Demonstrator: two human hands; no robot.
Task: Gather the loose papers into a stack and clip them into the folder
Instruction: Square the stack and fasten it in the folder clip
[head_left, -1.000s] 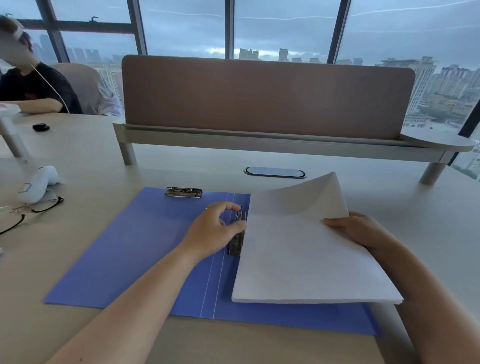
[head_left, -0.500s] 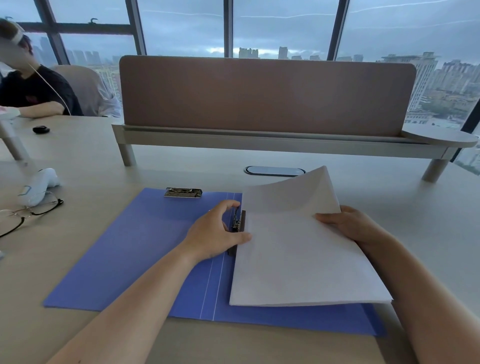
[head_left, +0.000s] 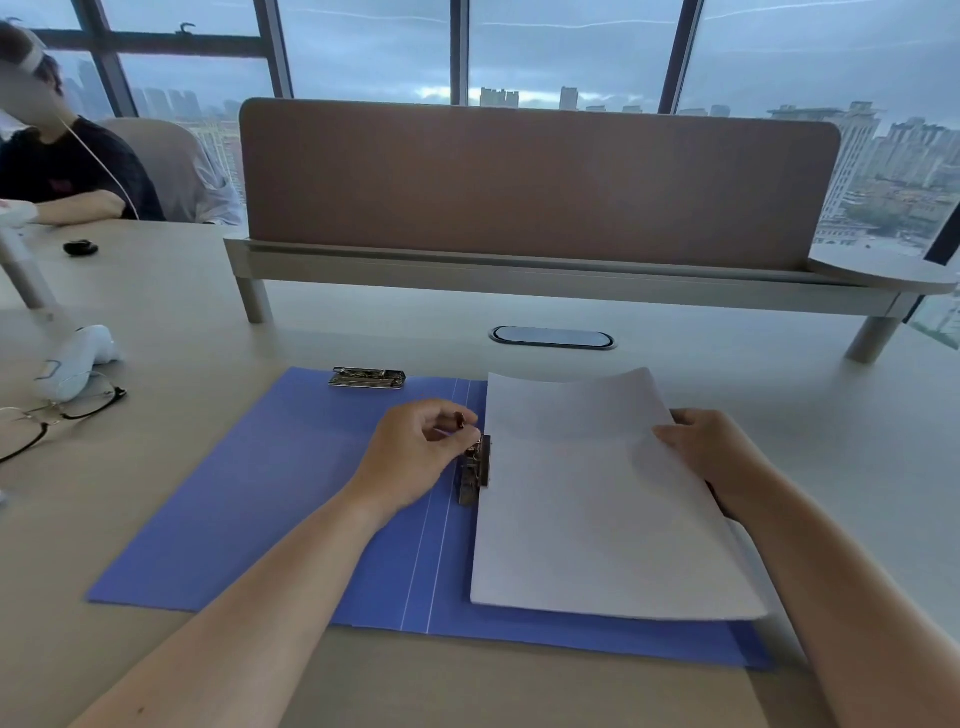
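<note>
A blue folder (head_left: 270, 499) lies open and flat on the desk. A stack of white papers (head_left: 592, 499) rests on its right half, far edge slightly curled up. The metal side clip (head_left: 475, 475) by the spine sits at the stack's left edge. My left hand (head_left: 415, 457) pinches the clip's lever with thumb and fingers. My right hand (head_left: 711, 457) grips the stack's right edge. A second metal clip (head_left: 367, 378) is fixed at the top of the folder's left half.
Glasses (head_left: 57, 415) and a white device (head_left: 78, 358) lie at the left. A desk divider (head_left: 535, 192) on legs stands behind, with a cable port (head_left: 552, 338) before it. Another person (head_left: 67, 171) sits far left, near a small black object (head_left: 80, 248).
The raised far part of the stack has come down flatter onto the folder. My left hand's fingers have curled onto the clip lever. My right hand stays on the right edge.
</note>
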